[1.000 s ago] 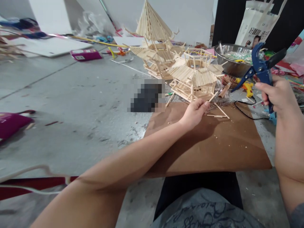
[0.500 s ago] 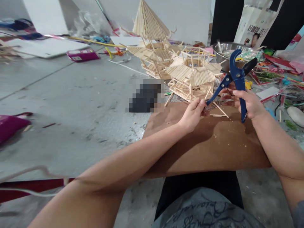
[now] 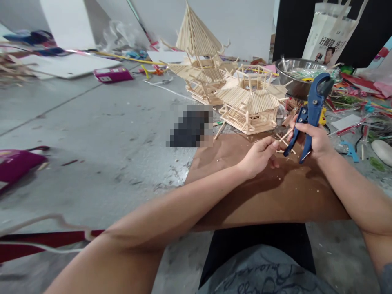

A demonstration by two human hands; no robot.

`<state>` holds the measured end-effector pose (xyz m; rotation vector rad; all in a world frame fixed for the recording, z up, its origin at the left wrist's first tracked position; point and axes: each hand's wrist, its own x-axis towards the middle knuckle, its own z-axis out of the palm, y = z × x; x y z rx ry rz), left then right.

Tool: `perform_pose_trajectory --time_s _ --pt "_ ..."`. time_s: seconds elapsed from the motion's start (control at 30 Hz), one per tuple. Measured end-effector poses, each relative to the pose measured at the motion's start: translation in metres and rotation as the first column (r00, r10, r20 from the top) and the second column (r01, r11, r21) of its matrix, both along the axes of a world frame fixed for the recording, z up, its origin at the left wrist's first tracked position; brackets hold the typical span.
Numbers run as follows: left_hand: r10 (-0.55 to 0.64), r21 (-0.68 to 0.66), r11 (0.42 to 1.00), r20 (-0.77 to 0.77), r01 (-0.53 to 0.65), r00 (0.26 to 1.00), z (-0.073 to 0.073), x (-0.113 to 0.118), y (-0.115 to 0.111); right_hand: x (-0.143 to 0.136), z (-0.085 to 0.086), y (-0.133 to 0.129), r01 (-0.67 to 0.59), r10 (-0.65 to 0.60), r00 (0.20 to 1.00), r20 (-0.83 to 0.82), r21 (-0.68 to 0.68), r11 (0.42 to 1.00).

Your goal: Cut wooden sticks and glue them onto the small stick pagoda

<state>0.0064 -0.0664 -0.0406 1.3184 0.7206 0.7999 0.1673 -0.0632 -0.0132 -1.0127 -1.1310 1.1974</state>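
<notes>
My right hand (image 3: 317,141) is closed around the handles of a blue cutter (image 3: 314,104), whose curved jaw points up. My left hand (image 3: 261,157) pinches a thin wooden stick (image 3: 285,135) that slants up toward the fingers of my right hand. Both hands are over a brown board (image 3: 239,204). Just behind them stands a low eight-sided or similar wooden stick model (image 3: 249,108) with a slatted roof. Behind it on the left is a taller stick tower (image 3: 199,36) with a pointed roof. A few loose sticks lie on the board near my hands.
A metal bowl (image 3: 295,83) with clear wrapping stands behind the cutter. Coloured scraps and a white stone (image 3: 381,151) lie at the right. A dark blurred object (image 3: 188,128) rests left of the board. Purple packs (image 3: 113,75) lie on the grey floor.
The cutter's handles have come closer together and its jaw has closed up. My left hand has let go of the cutter's handle and now holds a stick. The view has shifted slightly.
</notes>
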Motion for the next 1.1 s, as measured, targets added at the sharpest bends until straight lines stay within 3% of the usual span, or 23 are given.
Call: perform_pose_trajectory --time_s 0.1,0.2,0.37,0.57,0.73,1.1 --pt "0.099 0.052 0.994 -0.048 -0.097 0.994 0.002 -0.002 0.004 0.001 -0.004 0.003 0.114 -0.117 0.992 0.045 0.062 0.992" --pt "0.159 0.068 0.986 -0.077 -0.154 0.984 0.003 -0.003 0.008 -0.003 -0.007 0.002 0.132 -0.148 0.983 0.106 0.146 0.981" --pt "0.111 0.076 0.992 -0.142 -0.101 0.984 0.004 -0.002 0.009 -0.012 -0.014 -0.001 0.071 -0.121 0.967 0.225 0.219 0.973" --pt "0.037 0.090 0.996 -0.149 -0.024 0.988 0.004 -0.002 0.006 -0.013 -0.017 0.000 0.175 -0.221 0.936 0.273 0.186 0.967" --pt "0.010 0.025 1.000 -0.094 -0.007 0.995 0.005 -0.003 0.006 -0.013 -0.015 0.001 0.238 -0.298 0.908 0.295 0.222 0.946" --pt "-0.008 -0.023 1.000 -0.096 0.006 0.995 0.000 -0.004 0.011 -0.008 -0.020 0.005 0.278 -0.346 0.880 0.326 0.237 0.931"
